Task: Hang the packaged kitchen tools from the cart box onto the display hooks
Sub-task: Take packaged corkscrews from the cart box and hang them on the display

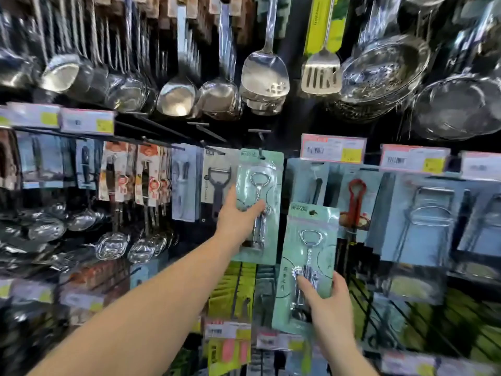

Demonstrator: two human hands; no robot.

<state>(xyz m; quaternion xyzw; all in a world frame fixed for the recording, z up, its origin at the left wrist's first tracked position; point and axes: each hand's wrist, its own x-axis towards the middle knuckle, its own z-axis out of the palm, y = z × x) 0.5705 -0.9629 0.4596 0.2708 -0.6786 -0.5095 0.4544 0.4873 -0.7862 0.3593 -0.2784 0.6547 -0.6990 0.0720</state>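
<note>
left hand (236,216): up at the display, fingers wrapped round the lower middle of the hanging corkscrew pack (259,204), thumb out to the left, index finger lying across the blister.
hanging corkscrew pack: mint-green card, one metal corkscrew under clear plastic, top edge up at the hook (260,151); whether the hook is through the hole, cannot tell.
right hand (326,305): lower and to the right, holding the second corkscrew pack (307,267) by its bottom end, thumb pressed on the front of the blister, fingers curled round the right edge.
second corkscrew pack: same mint-green card, one corkscrew inside, held upright and tilted slightly, off any hook, just below and right of the hanging one.
count of corkscrew packs: two in plain sight, one per hand.
peeler pack (216,185): one dark peeler on a pale card, hanging just left of the left hand.
red opener pack (356,202): one red-handled tool on a blue card, right of the held pack.
top row: ladles (176,96) and a solid turner (264,74), one slotted turner (321,74), strainers (385,74) stacked to the right; ladle count too crowded to call.
price tags (332,149): at least five pink-and-yellow ones along the rails.
lower left: blurred skimmers and spoons, number unclear.
</note>
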